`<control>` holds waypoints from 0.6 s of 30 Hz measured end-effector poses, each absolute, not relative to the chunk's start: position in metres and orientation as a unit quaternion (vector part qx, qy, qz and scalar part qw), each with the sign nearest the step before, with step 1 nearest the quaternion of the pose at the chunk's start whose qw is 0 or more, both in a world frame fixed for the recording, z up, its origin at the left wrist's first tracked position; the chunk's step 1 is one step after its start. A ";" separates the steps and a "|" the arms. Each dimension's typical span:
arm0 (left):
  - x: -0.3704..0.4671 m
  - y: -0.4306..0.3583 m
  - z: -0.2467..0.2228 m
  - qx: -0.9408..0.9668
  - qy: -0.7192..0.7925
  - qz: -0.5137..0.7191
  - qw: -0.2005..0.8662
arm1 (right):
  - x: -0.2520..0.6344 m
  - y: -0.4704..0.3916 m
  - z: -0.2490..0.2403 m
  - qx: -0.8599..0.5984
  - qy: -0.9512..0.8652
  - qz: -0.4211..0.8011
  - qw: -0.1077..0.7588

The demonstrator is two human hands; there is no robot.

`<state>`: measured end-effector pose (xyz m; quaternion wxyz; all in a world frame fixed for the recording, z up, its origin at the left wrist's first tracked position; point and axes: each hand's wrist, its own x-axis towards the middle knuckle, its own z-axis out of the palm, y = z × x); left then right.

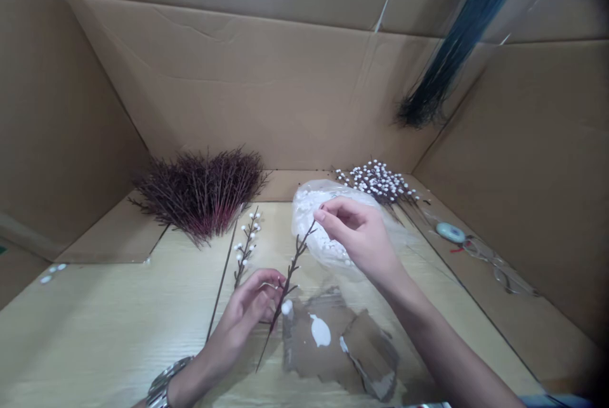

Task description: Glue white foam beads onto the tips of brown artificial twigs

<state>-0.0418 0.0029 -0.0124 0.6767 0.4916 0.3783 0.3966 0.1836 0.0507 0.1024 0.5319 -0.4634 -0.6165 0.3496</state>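
A dark brown artificial twig (pixel 294 263) slants up to the right between my hands, with one white ball (pixel 287 307) low on its side. My left hand (pixel 254 306) is closed around its lower part, and the thin stem end pokes out below. At the top, my right hand (pixel 349 224) pinches thumb and forefinger together at the twig's tip. Whether a small ball is also between those fingertips is hidden. Beneath the twig lies a torn cardboard piece (pixel 304 357) carrying a white puddle of what looks like glue (pixel 320 330).
Behind my right hand sits a clear plastic bag (pixel 304 205) of white balls. A twig with white balls (pixel 245 246) lies left of centre. Bare twigs (pixel 204 192) are heaped at back left, white-tipped ones (pixel 378 179) at back right. Cardboard walls (pixel 247 91) surround the table; dark strands (pixel 457 52) hang right.
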 end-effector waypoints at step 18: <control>-0.037 0.003 -0.013 0.465 0.378 0.407 0.690 | 0.185 0.055 0.091 -0.478 -0.599 0.334 0.549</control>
